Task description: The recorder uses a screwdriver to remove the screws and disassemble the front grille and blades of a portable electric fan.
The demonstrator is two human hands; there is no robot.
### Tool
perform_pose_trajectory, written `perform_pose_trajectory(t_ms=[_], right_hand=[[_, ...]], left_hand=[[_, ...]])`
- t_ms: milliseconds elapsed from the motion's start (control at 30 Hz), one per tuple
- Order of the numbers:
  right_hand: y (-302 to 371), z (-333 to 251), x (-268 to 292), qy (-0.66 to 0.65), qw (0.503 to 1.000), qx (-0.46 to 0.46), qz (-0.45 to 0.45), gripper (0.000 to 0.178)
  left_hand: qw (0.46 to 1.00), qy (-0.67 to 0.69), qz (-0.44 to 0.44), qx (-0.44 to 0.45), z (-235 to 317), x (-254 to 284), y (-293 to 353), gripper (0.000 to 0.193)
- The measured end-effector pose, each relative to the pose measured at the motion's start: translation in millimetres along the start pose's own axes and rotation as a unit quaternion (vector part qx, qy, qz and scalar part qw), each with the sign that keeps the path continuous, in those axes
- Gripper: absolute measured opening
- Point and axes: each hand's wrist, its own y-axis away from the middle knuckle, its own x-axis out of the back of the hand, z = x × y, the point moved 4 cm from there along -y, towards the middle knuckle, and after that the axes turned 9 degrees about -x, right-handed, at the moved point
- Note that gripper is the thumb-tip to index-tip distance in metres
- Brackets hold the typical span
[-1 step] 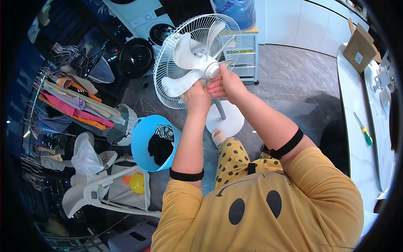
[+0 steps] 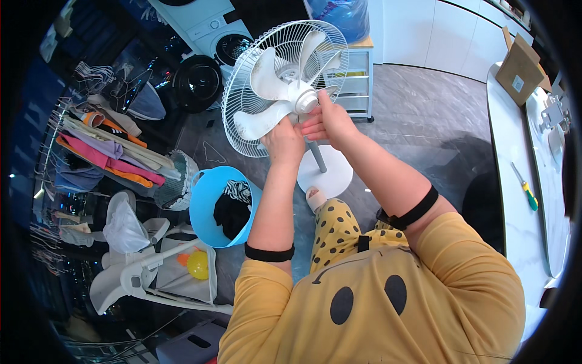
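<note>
A white standing fan (image 2: 264, 73) is in front of me, its front grille off and its blades bare. My left hand (image 2: 285, 142) is at the lower edge of a fan blade (image 2: 262, 123), closed on it, with the fingers partly hidden. Close beside the hub cap (image 2: 307, 102), my right hand (image 2: 332, 124) has its fingers stretched out and its thumb raised along the cap. Below both hands, the grey pole (image 2: 317, 158) runs down to a round white base (image 2: 333, 176) on the floor.
A blue laundry basket (image 2: 200, 209) with dark clothes stands left of my left forearm. Further left are a clothes rack (image 2: 112, 148) and a pale high chair (image 2: 139, 273). On the white table (image 2: 512, 182) at right lie a screwdriver (image 2: 528, 193) and a cardboard box (image 2: 520, 70).
</note>
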Motion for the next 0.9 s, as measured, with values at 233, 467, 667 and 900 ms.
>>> perform_pose_trajectory(t_ms=[233, 467, 667, 900], right_hand=[[11.9, -12.7, 0.3, 0.145, 0.987, 0.072, 0.008, 0.054], [8.2, -9.3, 2.2, 0.135, 0.987, 0.077, 0.036, 0.057], [7.4, -2.8, -0.8, 0.019, 0.996, -0.046, -0.08, 0.058], [1.7, -5.3, 2.2, 0.054, 0.997, 0.022, -0.048, 0.059]], left_hand=[[1.0, -0.013, -0.015, 0.012, 0.9, 0.0, 0.6, 0.065], [1.0, -0.002, -0.008, -0.002, 0.3, 1.1, 1.3, 0.069], [1.0, 0.007, -0.014, 0.004, 0.6, 1.8, 1.1, 0.069], [0.999, 0.02, -0.035, 0.028, -1.4, 2.0, 0.3, 0.07]])
